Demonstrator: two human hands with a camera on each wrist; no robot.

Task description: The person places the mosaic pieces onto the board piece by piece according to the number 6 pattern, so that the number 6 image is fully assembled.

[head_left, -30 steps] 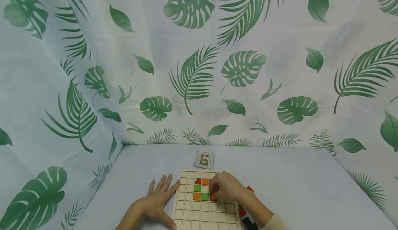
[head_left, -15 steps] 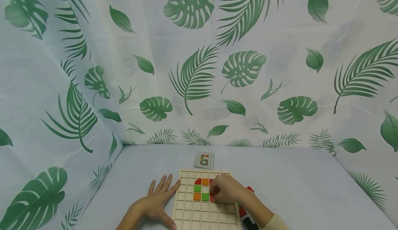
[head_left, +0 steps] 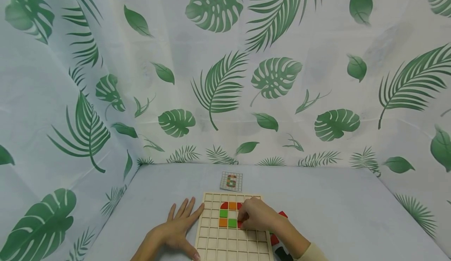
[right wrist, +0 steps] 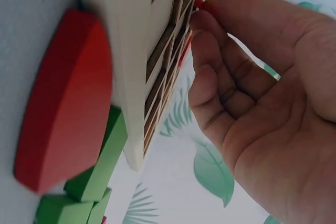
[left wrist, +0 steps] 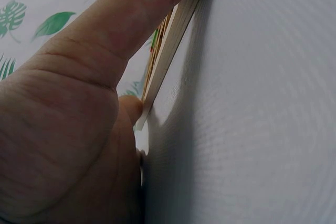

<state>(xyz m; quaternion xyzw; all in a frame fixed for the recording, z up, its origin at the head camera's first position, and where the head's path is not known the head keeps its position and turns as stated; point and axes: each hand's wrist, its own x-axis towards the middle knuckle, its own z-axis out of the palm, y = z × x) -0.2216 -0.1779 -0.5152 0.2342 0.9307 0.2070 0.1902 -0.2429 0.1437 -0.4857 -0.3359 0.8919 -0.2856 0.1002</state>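
While left fingers (head_left: 195, 214) splay against gridded wood (head_left: 232, 243), right fingers (head_left: 243, 214) pinch a tile (head_left: 239, 224) (red).

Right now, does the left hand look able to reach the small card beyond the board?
Probably yes. The left hand, spread open, touches the left edge of the board, and the card lies on the table just past the far edge. Nothing seems to stand between them.
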